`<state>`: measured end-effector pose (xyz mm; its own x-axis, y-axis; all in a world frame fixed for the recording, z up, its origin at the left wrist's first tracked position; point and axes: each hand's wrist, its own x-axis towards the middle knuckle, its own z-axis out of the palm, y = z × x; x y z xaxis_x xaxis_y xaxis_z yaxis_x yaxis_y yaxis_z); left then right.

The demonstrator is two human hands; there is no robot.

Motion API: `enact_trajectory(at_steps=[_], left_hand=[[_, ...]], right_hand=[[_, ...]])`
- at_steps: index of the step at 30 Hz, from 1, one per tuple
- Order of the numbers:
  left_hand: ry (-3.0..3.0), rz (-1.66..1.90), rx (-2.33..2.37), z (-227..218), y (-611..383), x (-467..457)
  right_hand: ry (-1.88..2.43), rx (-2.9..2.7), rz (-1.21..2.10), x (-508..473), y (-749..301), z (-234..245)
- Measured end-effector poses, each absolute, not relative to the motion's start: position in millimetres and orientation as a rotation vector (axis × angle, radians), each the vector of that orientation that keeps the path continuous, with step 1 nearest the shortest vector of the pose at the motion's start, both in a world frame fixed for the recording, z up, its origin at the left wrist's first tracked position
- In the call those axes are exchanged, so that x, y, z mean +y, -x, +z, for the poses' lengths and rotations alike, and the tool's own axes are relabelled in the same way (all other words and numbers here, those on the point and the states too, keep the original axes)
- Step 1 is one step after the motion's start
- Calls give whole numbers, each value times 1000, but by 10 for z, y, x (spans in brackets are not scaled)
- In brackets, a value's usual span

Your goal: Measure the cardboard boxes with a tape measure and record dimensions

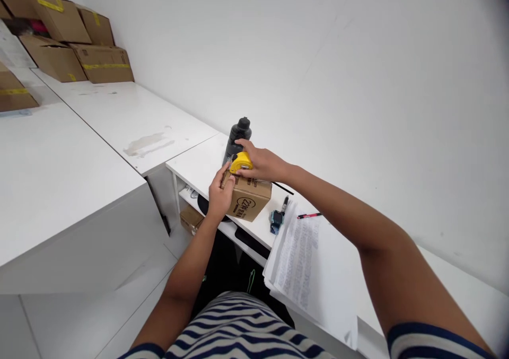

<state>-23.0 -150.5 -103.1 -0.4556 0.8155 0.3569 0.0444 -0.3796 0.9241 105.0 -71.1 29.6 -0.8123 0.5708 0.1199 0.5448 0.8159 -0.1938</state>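
A small brown cardboard box with a round black print stands on the white desk. My right hand is closed around a yellow tape measure resting on the box's top. My left hand presses against the box's left end, thumb and fingers pinched near the tape's tip at the top corner. Just behind the box stands a dark bottle, partly hidden by my right hand.
A stack of printed papers lies on the desk near me, with a red pen, a black marker and a small blue object beside it. Several taped cardboard boxes sit on white tables at the far left. A small box sits under the desk.
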Motion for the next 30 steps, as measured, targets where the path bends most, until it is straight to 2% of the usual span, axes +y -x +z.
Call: enact_trajectory(at_steps=[9,16,30], left_hand=[[-1188,1884,1491,-1094,227,-1429],[-1201,1926,1459,-1039,197,-1408],[-1191,1958,1538,-986,170,-1399]], right_hand=[[1081,-2755,243,-791,-1792,262],[1190,-2583,345,-873,-2405,99],[1170,-2458,362,-895,-2559,-17]])
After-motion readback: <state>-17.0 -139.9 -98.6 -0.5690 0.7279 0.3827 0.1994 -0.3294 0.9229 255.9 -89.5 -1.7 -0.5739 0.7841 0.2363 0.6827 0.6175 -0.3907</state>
